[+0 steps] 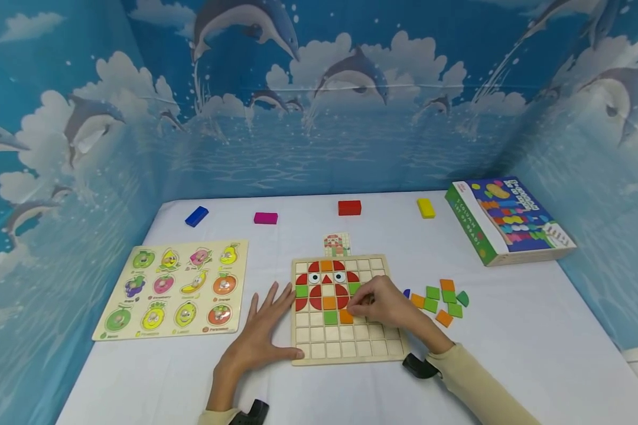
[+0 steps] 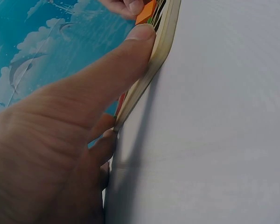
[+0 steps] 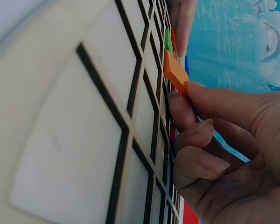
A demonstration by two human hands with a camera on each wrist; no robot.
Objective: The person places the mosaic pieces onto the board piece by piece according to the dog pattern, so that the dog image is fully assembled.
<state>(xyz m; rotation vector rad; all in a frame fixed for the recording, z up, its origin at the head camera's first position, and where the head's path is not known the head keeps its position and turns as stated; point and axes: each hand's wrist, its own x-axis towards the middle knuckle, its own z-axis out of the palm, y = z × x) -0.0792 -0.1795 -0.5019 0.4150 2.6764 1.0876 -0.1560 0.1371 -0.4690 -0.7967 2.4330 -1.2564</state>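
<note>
A wooden grid board [image 1: 316,351] lies on the white table, partly filled with red, green, orange and eye-printed tiles. My right hand [image 1: 380,302] is over its middle. Thumb and forefinger pinch an orange square tile [image 3: 176,72], which tilts at a cell beside a green tile [image 1: 331,317]. My left hand [image 1: 266,330] lies spread along the board's left edge, its thumb [image 2: 142,35] on the near left corner and its fingertips at the upper left side. The left fingers hold no tile.
Loose green and orange tiles [image 1: 449,296] lie right of the board. A pattern card [image 1: 337,244] sits behind it. At left is a fruit puzzle board [image 1: 178,289]; a game box [image 1: 510,218] stands back right. Blue [image 1: 197,216], magenta [image 1: 266,218], red [image 1: 349,208] and yellow blocks [image 1: 426,208] line the back.
</note>
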